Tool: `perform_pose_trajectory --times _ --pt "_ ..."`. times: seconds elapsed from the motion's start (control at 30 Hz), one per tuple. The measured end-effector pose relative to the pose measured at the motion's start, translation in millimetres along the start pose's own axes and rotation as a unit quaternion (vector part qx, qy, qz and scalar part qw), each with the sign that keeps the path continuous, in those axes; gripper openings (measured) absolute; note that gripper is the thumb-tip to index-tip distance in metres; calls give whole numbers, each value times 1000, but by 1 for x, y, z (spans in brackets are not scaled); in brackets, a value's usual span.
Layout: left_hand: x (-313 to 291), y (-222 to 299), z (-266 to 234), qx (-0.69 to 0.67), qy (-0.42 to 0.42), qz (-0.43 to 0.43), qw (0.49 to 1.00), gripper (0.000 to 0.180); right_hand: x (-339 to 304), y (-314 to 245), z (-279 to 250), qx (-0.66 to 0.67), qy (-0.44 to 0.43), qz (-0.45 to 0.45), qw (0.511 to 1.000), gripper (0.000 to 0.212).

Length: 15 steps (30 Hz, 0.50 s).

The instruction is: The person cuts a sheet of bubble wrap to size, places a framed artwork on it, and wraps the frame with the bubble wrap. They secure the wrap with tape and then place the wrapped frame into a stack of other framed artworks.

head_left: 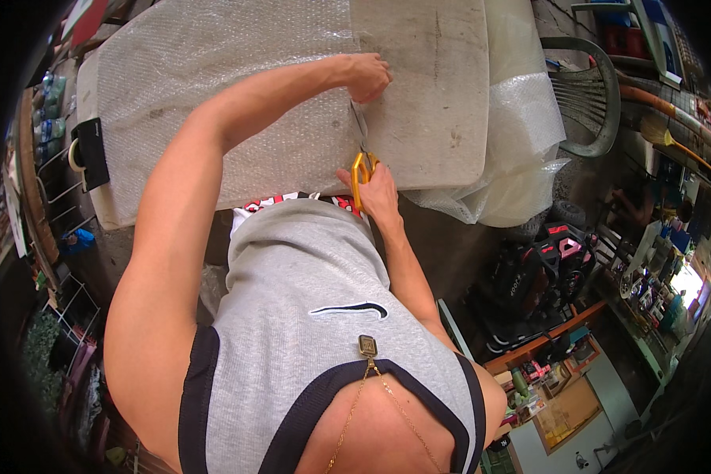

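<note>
A sheet of clear bubble wrap (237, 87) covers the left part of a pale, stained table (434, 95). My left hand (367, 77) reaches across it and is closed at the sheet's right edge, pinching the wrap; the fingertips are partly hidden. Closer to my body, my right hand (381, 193) grips the yellow handles of a pair of scissors (361, 170). The blades point away from me along the cut-looking edge of the wrap, just below my left hand. How far apart the blades are is hard to make out.
More bubble wrap (521, 126) hangs over the table's right side. Beyond it stands a dark plastic chair (600, 99). A black clamp-like object (92, 154) sits at the table's left edge. A black and red bag (541, 272) lies on the right, near cluttered shelves.
</note>
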State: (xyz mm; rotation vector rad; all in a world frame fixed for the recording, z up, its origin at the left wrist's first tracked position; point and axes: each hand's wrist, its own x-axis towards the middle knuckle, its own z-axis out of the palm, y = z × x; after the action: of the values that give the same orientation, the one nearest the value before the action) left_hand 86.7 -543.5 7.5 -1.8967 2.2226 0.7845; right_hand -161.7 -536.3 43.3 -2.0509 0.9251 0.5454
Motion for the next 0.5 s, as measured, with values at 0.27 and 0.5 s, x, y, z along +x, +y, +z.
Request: perform_pose_trajectory --times 0.27,0.5 --pt "-1 0 -2 -13 13 -25 1000 8 10 -5 6 -9 12 4 1000 90" --pt "-3 3 -1 -30 10 -8 999 9 5 -9 6 9 16 9 1000 83"
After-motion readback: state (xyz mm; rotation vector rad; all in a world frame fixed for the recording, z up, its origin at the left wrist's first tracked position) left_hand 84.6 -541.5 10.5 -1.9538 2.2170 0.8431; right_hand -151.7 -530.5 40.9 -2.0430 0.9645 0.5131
